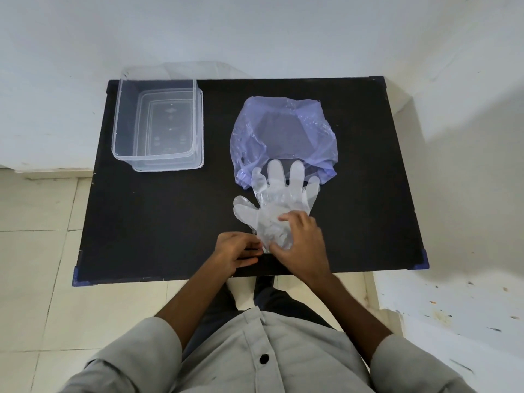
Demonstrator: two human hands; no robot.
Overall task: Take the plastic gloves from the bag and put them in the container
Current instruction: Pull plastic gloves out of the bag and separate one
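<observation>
- The right hand point(300, 245) lies palm down on the cuff end of the clear plastic gloves point(279, 205), fingers spread and pressing the thin film flat against the table; it pins the film down and does not close around it.
- The left hand point(236, 253), just left of the right one in the lower middle of the frame, has its fingers curled in a narrow pinch at the cuff edge of the gloves; whether it actually holds the film I cannot tell.
- The gloves lie flat at the centre of the frame, fingers pointing toward the top, thumb sticking out to the left.
- Their fingertips overlap the lower edge of the purple bag point(286, 137), which sits crumpled with its mouth open, upper right of centre.
- The clear container point(156, 120) stands in the upper left of the frame, well apart from the gloves, resting on what looks like its lid point(200, 163).
- All of this rests on a black table point(158, 222) with blue corner caps.
- Grey shirt sleeves fill the bottom of the frame.
</observation>
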